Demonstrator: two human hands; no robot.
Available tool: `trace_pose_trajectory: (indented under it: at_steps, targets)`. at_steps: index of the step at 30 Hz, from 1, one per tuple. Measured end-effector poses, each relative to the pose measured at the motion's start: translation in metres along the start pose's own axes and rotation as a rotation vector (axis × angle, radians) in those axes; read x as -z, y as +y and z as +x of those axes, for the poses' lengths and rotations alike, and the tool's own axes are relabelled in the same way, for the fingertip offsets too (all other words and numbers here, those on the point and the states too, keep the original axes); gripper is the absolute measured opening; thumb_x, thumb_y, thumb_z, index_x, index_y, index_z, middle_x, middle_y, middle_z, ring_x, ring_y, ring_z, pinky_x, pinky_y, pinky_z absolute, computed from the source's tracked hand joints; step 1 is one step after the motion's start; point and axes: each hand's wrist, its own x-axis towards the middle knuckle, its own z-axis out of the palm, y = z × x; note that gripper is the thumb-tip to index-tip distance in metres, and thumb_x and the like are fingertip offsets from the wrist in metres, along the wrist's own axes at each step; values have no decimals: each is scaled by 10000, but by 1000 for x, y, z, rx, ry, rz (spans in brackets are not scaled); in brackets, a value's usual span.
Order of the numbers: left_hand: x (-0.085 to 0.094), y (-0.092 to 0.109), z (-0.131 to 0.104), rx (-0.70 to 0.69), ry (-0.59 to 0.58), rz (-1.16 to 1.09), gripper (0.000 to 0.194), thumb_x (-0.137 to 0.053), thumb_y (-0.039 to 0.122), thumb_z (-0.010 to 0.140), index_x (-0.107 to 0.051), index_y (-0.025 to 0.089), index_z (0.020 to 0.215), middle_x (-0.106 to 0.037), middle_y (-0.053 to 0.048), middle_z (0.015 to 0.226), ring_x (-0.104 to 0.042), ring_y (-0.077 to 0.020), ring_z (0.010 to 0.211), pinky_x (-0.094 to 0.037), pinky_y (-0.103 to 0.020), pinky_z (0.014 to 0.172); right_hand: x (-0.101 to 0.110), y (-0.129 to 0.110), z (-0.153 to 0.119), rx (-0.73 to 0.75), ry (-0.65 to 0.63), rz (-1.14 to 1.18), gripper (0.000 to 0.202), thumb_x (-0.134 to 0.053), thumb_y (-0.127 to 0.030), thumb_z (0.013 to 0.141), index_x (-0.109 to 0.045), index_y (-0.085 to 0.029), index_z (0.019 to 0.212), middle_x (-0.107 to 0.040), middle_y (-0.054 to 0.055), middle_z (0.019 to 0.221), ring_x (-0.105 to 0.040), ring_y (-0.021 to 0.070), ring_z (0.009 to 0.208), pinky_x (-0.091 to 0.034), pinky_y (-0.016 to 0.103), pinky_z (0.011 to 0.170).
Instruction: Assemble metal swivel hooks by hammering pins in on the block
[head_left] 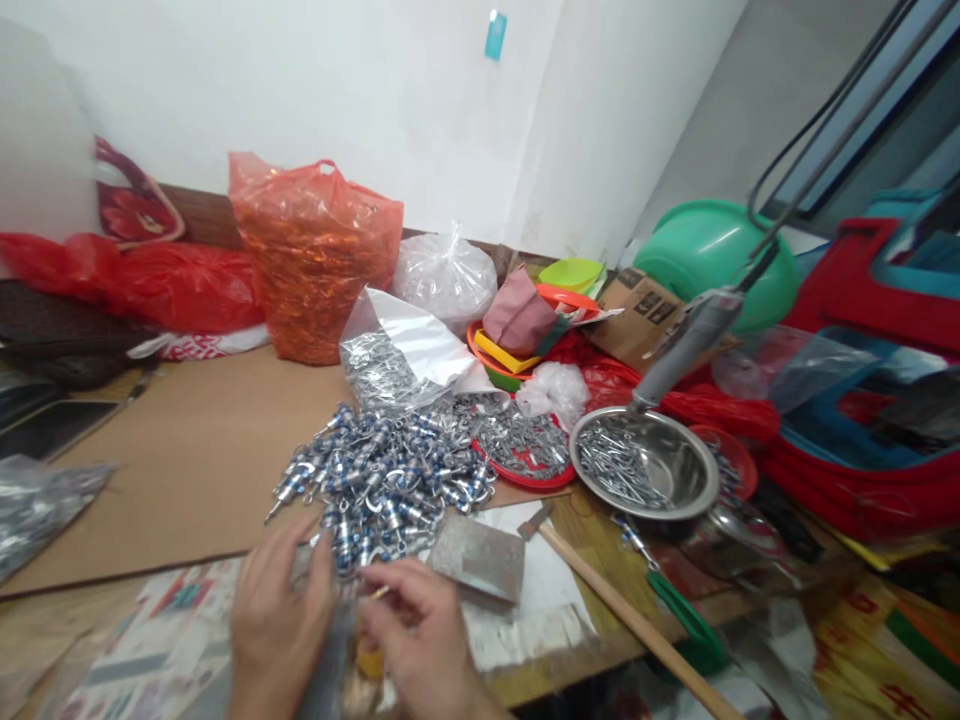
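Observation:
My left hand is at the near edge of a heap of small blue and silver metal hook fittings, its fingers stretched out and nothing visible in them. To its right, the thumb and fingertips of my right hand are pinched around something small with a yellowish tip, too blurred to name. Below these fingers a yellow object shows in part. Right of the heap is a flat grey metal block, resting on white paper. A hammer with a wooden handle lies diagonally beside it.
Behind the heap are a clear bag of metal parts and a large orange bag. Toward the right, a red tray holds small metal pieces, and a steel bowl holds pins. A grey-handled tool hangs above the bowl.

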Motion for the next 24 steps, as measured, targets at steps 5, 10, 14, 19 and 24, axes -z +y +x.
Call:
trace_pose_trajectory:
  at_steps: [5, 10, 14, 19, 24]
  targets:
    - [-30, -1, 64, 281, -147, 246, 572, -335, 472, 793, -431, 84, 1203, -442, -252, 1235, -348, -419, 1161, -288, -591, 884, 107, -1, 42, 219, 261, -505, 231, -483, -219, 798, -632, -187, 972, -608, 75, 985, -562, 172, 913, -465, 287, 792]
    - [-35, -18, 99, 356, -225, 294, 628, -271, 463, 804, -362, 22, 1242, -399, -289, 1265, -363, -441, 1150, -327, -588, 837, 183, 28, 108, 44, 198, -1066, 314, -513, -149, 753, -597, -122, 1054, -566, 127, 1125, -511, 210, 1050, -377, 337, 912]
    - [-35, -26, 108, 238, -340, 291, 443, -365, 378, 774, -578, 56, 991, -616, -177, 986, -508, -352, 1022, -374, -455, 861, 191, 46, 130, 4, 100, -1172, 262, -591, -182, 706, -650, -210, 960, -616, 78, 1068, -561, 219, 973, -408, 321, 842]
    - [-30, -34, 93, 221, -338, 328, 457, -452, 419, 704, -570, 95, 1004, -621, -133, 805, -536, -363, 924, -426, -440, 758, 182, 52, 132, -19, 117, -1273, 180, -512, -151, 762, -683, -208, 767, -660, 74, 834, -592, 193, 824, -407, 262, 723]
    - [-18, -37, 67, 287, -340, 280, 372, -498, 402, 665, -621, 160, 919, -638, -90, 665, -606, -315, 708, -466, -379, 604, 185, 54, 131, 2, 169, -1261, 189, -494, -141, 767, -661, -204, 826, -623, 60, 805, -574, 181, 797, -399, 251, 700]
